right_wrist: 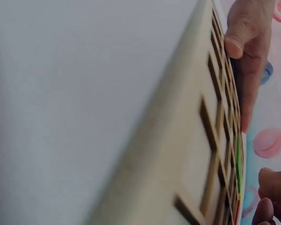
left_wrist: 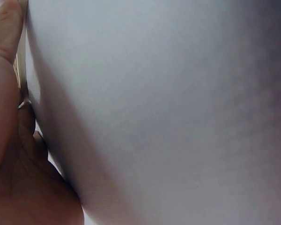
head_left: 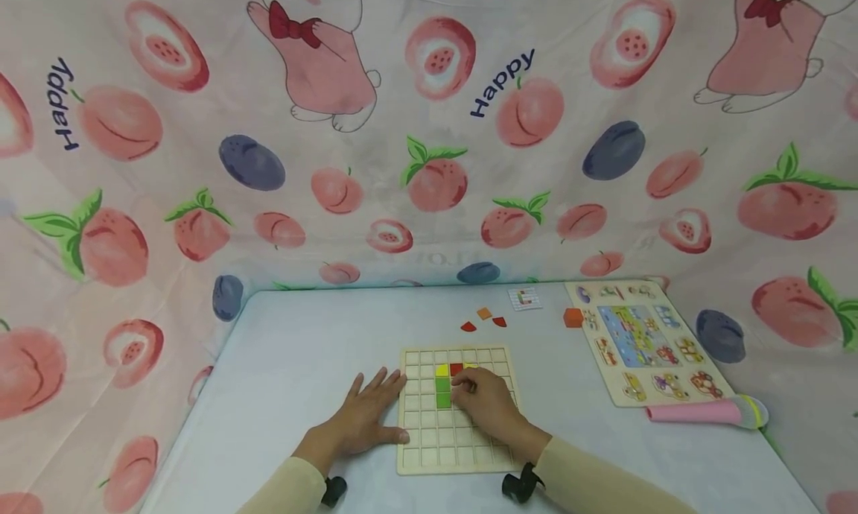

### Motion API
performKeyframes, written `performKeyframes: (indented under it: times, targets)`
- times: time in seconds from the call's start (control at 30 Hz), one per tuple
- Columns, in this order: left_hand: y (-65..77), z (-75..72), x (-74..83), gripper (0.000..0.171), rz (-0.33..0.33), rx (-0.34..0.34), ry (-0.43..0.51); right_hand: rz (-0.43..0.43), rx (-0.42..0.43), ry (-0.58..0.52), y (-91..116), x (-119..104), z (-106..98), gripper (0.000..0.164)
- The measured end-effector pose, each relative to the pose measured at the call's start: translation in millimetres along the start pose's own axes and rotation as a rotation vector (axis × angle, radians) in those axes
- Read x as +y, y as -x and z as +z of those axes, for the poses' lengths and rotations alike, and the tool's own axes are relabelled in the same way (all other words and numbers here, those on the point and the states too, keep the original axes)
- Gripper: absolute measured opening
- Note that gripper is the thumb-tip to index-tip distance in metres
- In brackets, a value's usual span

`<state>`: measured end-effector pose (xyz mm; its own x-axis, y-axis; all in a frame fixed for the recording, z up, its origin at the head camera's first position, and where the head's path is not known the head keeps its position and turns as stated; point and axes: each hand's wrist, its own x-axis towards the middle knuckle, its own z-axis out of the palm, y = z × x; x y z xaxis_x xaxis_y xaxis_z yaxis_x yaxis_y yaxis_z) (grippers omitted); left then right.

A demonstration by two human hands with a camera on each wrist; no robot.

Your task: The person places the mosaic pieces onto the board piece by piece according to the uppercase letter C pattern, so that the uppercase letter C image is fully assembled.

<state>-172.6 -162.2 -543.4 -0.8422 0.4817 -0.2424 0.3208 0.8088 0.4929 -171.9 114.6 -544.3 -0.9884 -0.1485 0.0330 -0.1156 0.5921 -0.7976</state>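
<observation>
A pale wooden grid board (head_left: 429, 454) lies flat on the white table. Green tiles (head_left: 443, 392), a yellow tile (head_left: 442, 370) and a red tile (head_left: 456, 369) sit in its cells, and another bit of yellow shows behind my right hand. Spread flat, my left hand (head_left: 365, 417) rests at the board's left side, its thumb and fingertips at the edge. My right hand (head_left: 489, 402) is over the board's middle with bent fingers, beside the green tiles. In the right wrist view its fingertips (right_wrist: 274, 183) show no clear piece; anything between them is hidden.
Behind the board lie two red quarter-round pieces (head_left: 468, 326), an orange square (head_left: 484, 313) and a small pattern card (head_left: 525, 299). To the right are an orange block (head_left: 573, 318), a picture puzzle board (head_left: 606, 361) and a pink microphone-shaped object (head_left: 697, 412). A fruit-print cloth (head_left: 375, 156) hangs behind.
</observation>
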Motion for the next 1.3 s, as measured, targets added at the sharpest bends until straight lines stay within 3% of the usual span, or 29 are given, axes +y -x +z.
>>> performKeyframes:
  times: [0.3,0.6,0.87,1.3]
  targets:
    - [0.2,2.6,-1.0,0.110,-0.002,0.011,0.002,0.052,0.103,-0.082,-31.9,12.3,-31.7,0.007]
    - [-0.6,4.2,-3.2,0.110,-0.007,0.012,0.000,0.090,0.133,-0.078,-64.5,31.3,-62.0,0.023]
    - [-1.4,5.8,-4.3,0.110,-0.009,0.007,0.002,0.112,0.084,-0.107,-87.1,45.8,-68.9,0.031]
    - [0.2,1.9,-1.0,0.109,-0.015,0.003,-0.001,0.093,-0.072,-0.153,-119.4,44.6,-57.8,0.037]
